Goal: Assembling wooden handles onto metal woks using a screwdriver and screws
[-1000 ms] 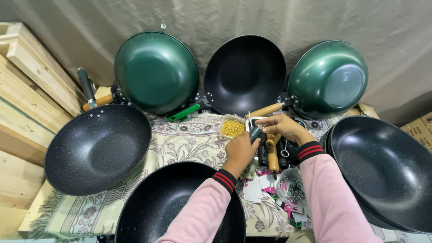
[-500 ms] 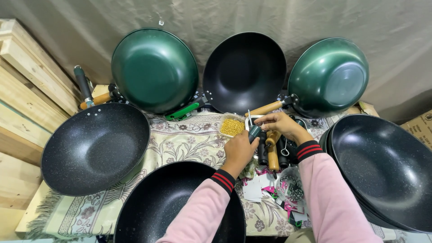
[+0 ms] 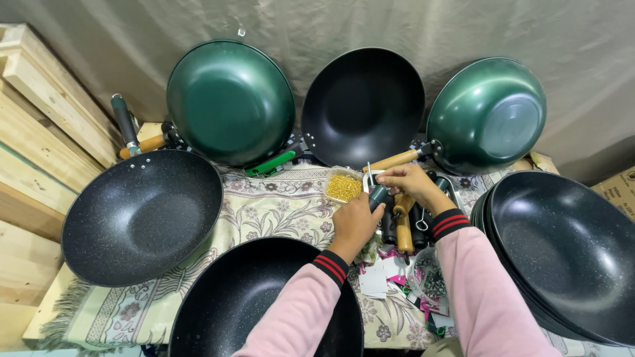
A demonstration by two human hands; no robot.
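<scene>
My left hand (image 3: 355, 223) grips a screwdriver (image 3: 377, 193) with a dark teal handle, its metal shaft pointing up and away. My right hand (image 3: 409, 182) has its fingers pinched at the shaft near the tip; whatever small part it pinches is too small to make out. Both hands hover over a small tray (image 3: 344, 186) of yellow-gold screws and a cluster of wooden and black pan handles (image 3: 403, 225). A black wok (image 3: 261, 301) lies directly below my left forearm.
Speckled dark woks lie at the left (image 3: 140, 215) and stacked at the right (image 3: 562, 254). Two green woks (image 3: 230, 99) (image 3: 488, 114) and a black one (image 3: 362, 106) lean on the backdrop. Wooden planks (image 3: 30, 125) stand left. Paper scraps (image 3: 380, 281) litter the patterned cloth (image 3: 271, 205).
</scene>
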